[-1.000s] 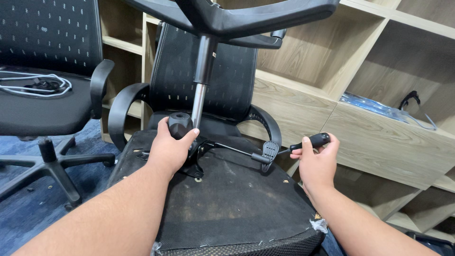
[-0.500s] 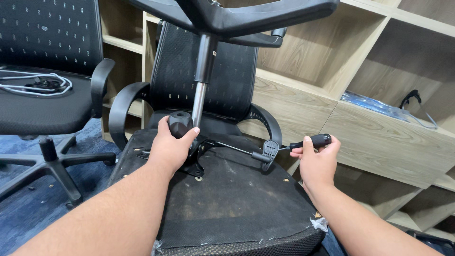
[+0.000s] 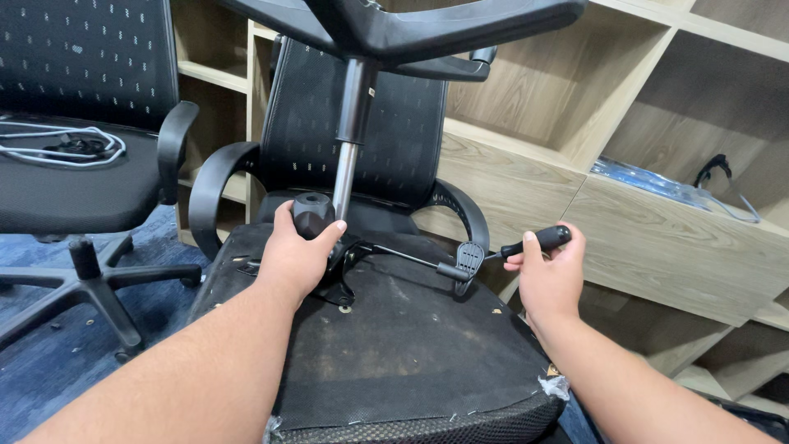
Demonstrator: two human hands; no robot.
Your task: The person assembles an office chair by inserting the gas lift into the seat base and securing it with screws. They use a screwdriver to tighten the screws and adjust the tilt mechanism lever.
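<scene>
— What's nearest?
— An upturned chair seat (image 3: pixel 394 345), its black underside facing up. The left hand (image 3: pixel 296 259) wraps a black knob (image 3: pixel 312 215) at the tilt mechanism.
— And the right hand (image 3: pixel 549 275)?
— Closed around a black tool handle (image 3: pixel 538 241) by the paddle lever (image 3: pixel 468 261).
— Behind?
— The gas column (image 3: pixel 349 136), then wooden shelves (image 3: pixel 649 230)

Pale wooden shelving (image 3: pixel 526 123), blue carpet (image 3: pixel 41 362), spare black office chair (image 3: pixel 74 173) alongside.
</scene>
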